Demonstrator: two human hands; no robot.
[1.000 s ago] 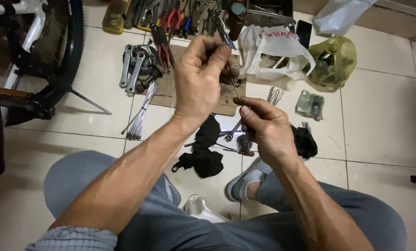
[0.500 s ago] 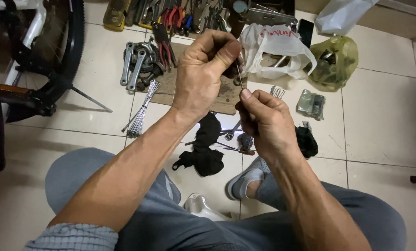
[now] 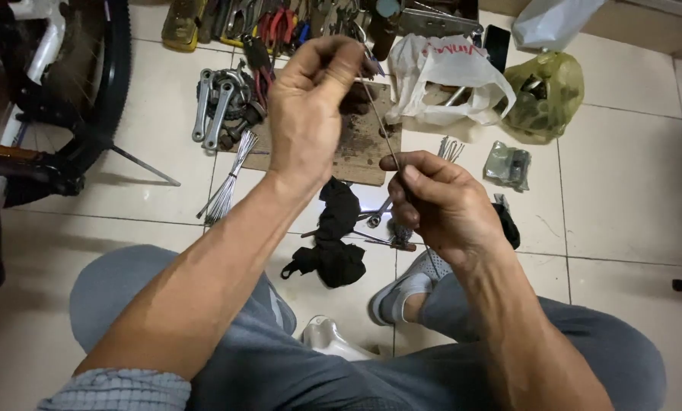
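Fingertips of my left hand [image 3: 310,114] pinch the upper end of a thin metal spoke [image 3: 379,122] near top centre, while my right hand [image 3: 440,205] closes around its lower end at centre frame, so I judge the rod is held taut between them for a close look. Below lie a black rag [image 3: 337,236] and a brown board [image 3: 356,148]. A bundle of spokes [image 3: 227,183] sits left of centre, a bicycle wheel [image 3: 90,84] at upper left, and plastic bags [image 3: 493,84] at upper right.
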